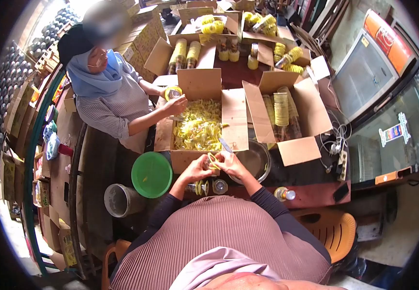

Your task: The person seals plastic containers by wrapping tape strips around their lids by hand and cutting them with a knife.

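My left hand [196,170] is closed around a small object, mostly hidden by the fingers, at the near edge of a cardboard box. My right hand [233,166] pinches a yellow strip [213,161] against that object. From the right hand sticks up a grey-blue, flat tool like a knife [226,145]. The open box holds a heap of yellow strips [197,125]. Just below my hands a glass jar [220,186] stands on the table, with other small jars [201,187] with yellow bands to its left.
At the left a co-worker [105,92] holds a yellow-banded container [173,93] over the box. A green round lid [151,175] and a grey bucket [121,200] lie left. Right are a metal basin [258,162], a bottle [284,194] and a box of yellow stacks [299,150].
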Demonstrator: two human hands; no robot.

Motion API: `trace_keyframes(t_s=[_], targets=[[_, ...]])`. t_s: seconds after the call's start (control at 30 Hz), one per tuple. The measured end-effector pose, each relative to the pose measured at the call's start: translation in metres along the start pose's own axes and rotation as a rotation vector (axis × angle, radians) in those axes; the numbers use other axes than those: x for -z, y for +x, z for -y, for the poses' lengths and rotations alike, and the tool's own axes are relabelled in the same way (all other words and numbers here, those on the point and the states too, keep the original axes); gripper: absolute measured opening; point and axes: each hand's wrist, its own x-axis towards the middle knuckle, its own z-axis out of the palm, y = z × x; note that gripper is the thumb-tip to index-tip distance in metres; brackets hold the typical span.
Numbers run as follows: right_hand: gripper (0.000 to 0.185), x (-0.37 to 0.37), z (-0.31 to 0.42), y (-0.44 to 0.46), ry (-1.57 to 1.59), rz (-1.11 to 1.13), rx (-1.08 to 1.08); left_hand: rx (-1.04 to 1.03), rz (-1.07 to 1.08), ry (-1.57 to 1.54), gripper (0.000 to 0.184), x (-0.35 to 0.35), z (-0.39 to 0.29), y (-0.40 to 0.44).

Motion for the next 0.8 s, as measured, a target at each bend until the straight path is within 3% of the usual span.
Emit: trace_keyframes(t_s=[0.17, 0.4, 0.47, 0.53, 0.6, 0.73, 0.8], targets=[[0.024, 0.007, 0.017, -0.015, -0.073, 0.021, 0.013, 0.115, 0.047, 0.346, 0.058, -0.005, -0.033, -0.009], [0.03, 0.013, 0.015, -0.026, -0.207, 0.298, -0.035, 0.123, 0.183, 0.487, 0.058, 0.002, -0.044, -0.018], [0.028, 0.021, 0.021, -0.029, -0.165, 0.364, -0.04, 0.108, 0.317, 0.165, 0.054, 0.008, -0.036, -0.019], [0.025, 0.029, 0.028, -0.032, 0.288, 0.494, -0.125, 0.076, 0.364, -0.257, 0.044, 0.015, -0.056, -0.026], [0.024, 0.036, 0.038, -0.034, 0.665, 0.558, -0.132, 0.046, 0.39, -0.356, 0.04, 0.025, -0.071, -0.029], [0.022, 0.042, 0.057, -0.033, 0.912, 0.565, -0.099, 0.015, 0.384, -0.507, 0.039, 0.028, -0.073, -0.028], [0.024, 0.044, 0.062, -0.03, 0.946, 0.527, -0.1, 0.112, 0.397, -0.593, 0.036, 0.03, -0.081, -0.029]])
